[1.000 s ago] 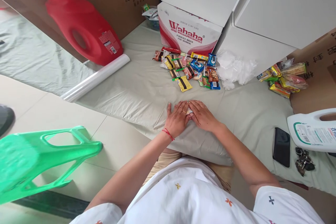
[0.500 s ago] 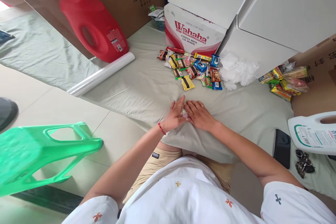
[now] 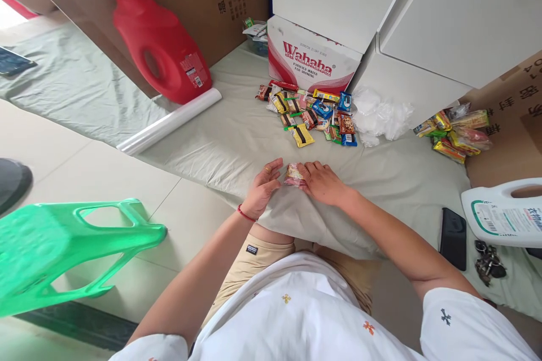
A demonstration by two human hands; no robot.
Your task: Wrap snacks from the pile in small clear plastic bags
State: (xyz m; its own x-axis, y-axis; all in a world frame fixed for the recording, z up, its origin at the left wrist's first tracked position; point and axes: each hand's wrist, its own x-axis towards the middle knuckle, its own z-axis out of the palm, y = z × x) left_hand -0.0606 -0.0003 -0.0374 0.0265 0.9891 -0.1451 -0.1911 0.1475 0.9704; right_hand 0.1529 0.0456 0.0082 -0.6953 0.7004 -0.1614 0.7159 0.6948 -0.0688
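Note:
A small pink-and-white snack packet (image 3: 295,175) lies at the near side of the grey-green cloth (image 3: 237,152). The fingers of my right hand (image 3: 325,183) are closed on its right end. Just left of the packet, my left hand (image 3: 265,186) is apart from it, thumb and fingers spread with nothing between them. A red string bracelet circles that wrist. Beyond both hands lies a pile of small wrapped snacks, with a yellow packet (image 3: 301,135) nearest me and a brown cookie packet (image 3: 346,123) on the right.
Crumpled clear plastic bags (image 3: 381,115) lie right of the pile, before a white cabinet (image 3: 423,82). A Wahaha carton (image 3: 313,56) stands behind. Left are a red jug (image 3: 165,51) and clear film roll (image 3: 169,121); right, a phone (image 3: 453,238), keys (image 3: 489,262) and white jug (image 3: 503,214).
My left hand has moved left, off the packet, and its fingers have opened. The packet now shows more, still under my right hand's fingers. The view has shifted slightly.

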